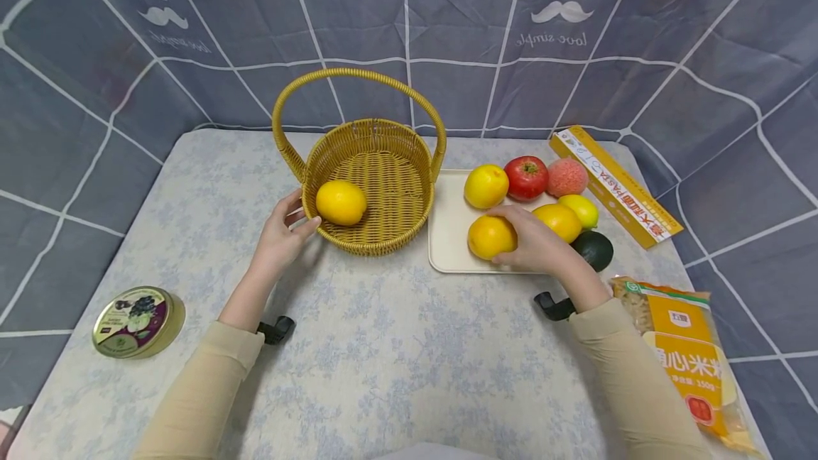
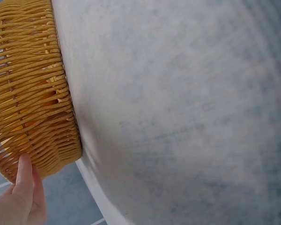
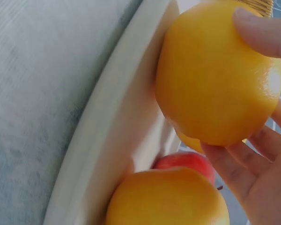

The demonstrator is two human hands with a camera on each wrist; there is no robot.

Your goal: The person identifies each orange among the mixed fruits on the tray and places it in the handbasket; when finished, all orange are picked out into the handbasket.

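Note:
In the head view my right hand (image 1: 535, 240) grips an orange (image 1: 492, 237) over the cream tray (image 1: 447, 247). The right wrist view shows the thumb on one side of the orange (image 3: 215, 75) and the fingers under the other. My left hand (image 1: 281, 233) touches the outer side of a wicker basket (image 1: 367, 243) with a tall handle, thumb and fingers fairly straight. In the left wrist view the thumb lies against the woven wall (image 2: 33, 93). A yellow-orange fruit (image 1: 341, 202) sits inside the basket, at its left.
The tray also bears a yellow fruit (image 1: 486, 187), a red apple (image 1: 527, 177), a pink bumpy fruit (image 1: 567, 177), a yellow-orange fruit (image 1: 556, 221), a lemon (image 1: 580, 211) and a dark green fruit (image 1: 593, 250). Around it lie a pasta box (image 1: 616, 187), a pasta bag (image 1: 686, 353) and, far left, a tin (image 1: 134, 321).

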